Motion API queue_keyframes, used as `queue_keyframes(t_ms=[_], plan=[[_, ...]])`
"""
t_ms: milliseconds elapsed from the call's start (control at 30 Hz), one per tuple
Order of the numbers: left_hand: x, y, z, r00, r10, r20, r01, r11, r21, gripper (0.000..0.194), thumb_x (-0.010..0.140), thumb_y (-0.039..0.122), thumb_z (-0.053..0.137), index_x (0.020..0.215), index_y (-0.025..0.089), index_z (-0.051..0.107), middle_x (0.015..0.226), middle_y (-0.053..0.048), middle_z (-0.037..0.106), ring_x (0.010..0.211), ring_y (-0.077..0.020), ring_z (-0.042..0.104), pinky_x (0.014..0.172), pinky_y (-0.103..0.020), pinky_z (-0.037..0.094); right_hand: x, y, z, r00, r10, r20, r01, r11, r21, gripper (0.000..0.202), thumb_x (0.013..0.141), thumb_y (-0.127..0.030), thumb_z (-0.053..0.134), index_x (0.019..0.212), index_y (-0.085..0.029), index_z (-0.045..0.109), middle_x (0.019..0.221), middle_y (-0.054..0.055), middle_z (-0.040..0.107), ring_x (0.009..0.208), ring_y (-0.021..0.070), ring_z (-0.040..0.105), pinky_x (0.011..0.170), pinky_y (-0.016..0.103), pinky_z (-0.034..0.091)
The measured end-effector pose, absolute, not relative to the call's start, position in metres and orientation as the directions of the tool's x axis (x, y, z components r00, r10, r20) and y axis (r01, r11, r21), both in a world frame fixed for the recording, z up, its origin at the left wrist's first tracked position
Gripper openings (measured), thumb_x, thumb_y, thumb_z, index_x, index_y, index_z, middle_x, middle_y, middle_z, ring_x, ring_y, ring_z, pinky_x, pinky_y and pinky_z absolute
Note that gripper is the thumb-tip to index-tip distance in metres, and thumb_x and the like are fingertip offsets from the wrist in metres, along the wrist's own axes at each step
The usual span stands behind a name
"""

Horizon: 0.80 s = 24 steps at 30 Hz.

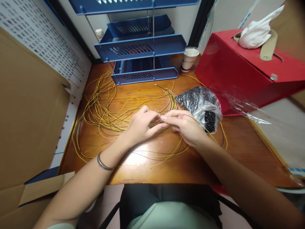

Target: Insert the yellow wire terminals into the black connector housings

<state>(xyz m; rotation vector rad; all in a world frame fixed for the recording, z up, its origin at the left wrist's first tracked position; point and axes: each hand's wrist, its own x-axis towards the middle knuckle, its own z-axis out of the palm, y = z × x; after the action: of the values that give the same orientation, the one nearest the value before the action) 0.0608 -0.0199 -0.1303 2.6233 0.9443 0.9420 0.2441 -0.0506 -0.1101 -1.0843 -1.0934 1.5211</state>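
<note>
My right hand (182,125) is closed in a pinch on a thin yellow-and-dark wire (196,120), which runs back over the hand toward the right. Fingertip to fingertip with it, my left hand (144,123) has its thumb and index finger curled close together; whatever lies between them is too small to make out. Behind and left of the hands spreads a loose coil of yellow and dark wires (95,108). Several wire ends with small metal tips (166,90) lie bunched just beyond my right hand. Beside that hand sits a clear plastic bag of small black parts (202,101).
A blue tiered file tray (143,47) stands at the back of the wooden table (133,173). Next to it is a paper cup (190,58). A red box (228,63) with tissue on top is at the right, and cardboard (26,105) borders the left.
</note>
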Motion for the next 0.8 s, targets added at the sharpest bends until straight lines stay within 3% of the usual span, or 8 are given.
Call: queue_keyframes(t_ms=[100,267,467,633,800], plan=[[0.059,-0.017,-0.128,0.651,0.512,0.561,0.437,-0.857,0.275,0.04,0.1,0.044,0.055,0.07,0.018,0.06,0.061,-0.003,0.059,0.065,-0.0172,0.045,0.061,-0.03,0.038,0.243,-0.051,-0.105,-0.241,0.958,-0.154,-0.223,-0.209,-0.952,0.032,0.064,-0.042,0.087,0.06,-0.016,0.069,0.054,-0.003,0.053,0.051,0.0072,0.036,0.05,0.026,0.028],[0.057,-0.015,-0.126,0.692,0.439,0.574,0.383,-0.896,0.224,0.041,0.103,0.036,0.048,0.066,0.02,0.056,0.057,-0.001,0.054,0.061,-0.0168,0.041,0.059,-0.031,0.036,0.243,-0.052,-0.105,-0.246,0.957,-0.153,-0.193,-0.203,-0.96,0.032,0.065,-0.043,0.086,0.06,-0.016,0.069,0.054,-0.003,0.052,0.051,0.0068,0.033,0.049,0.026,0.025],[0.058,-0.019,-0.128,0.676,0.467,0.57,0.308,-0.882,0.357,0.048,0.103,0.033,0.045,0.057,0.021,0.047,0.051,-0.001,0.046,0.055,-0.0161,0.041,0.055,-0.032,0.033,0.245,-0.052,-0.106,-0.302,0.936,-0.183,-0.192,-0.248,-0.95,0.037,0.065,-0.047,0.085,0.064,-0.014,0.068,0.052,-0.006,0.044,0.046,0.0046,0.026,0.046,0.025,0.014],[0.065,-0.024,-0.129,0.589,0.498,0.637,0.187,-0.85,0.492,0.054,0.103,0.026,0.044,0.051,0.02,0.032,0.044,0.003,0.032,0.046,-0.0125,0.031,0.05,-0.031,0.026,0.243,-0.052,-0.11,-0.329,0.935,-0.131,-0.215,-0.209,-0.954,0.038,0.067,-0.05,0.084,0.071,-0.015,0.068,0.05,-0.007,0.043,0.046,0.0053,0.026,0.045,0.025,0.016],[0.063,-0.026,-0.131,0.542,0.575,0.613,0.219,-0.8,0.558,0.059,0.106,0.031,0.041,0.048,0.019,0.042,0.043,0.001,0.043,0.043,-0.0106,0.039,0.049,-0.03,0.028,0.239,-0.053,-0.115,-0.283,0.958,-0.047,-0.207,-0.108,-0.972,0.036,0.071,-0.051,0.083,0.072,-0.017,0.07,0.05,-0.008,0.04,0.047,0.0069,0.027,0.047,0.026,0.021]])
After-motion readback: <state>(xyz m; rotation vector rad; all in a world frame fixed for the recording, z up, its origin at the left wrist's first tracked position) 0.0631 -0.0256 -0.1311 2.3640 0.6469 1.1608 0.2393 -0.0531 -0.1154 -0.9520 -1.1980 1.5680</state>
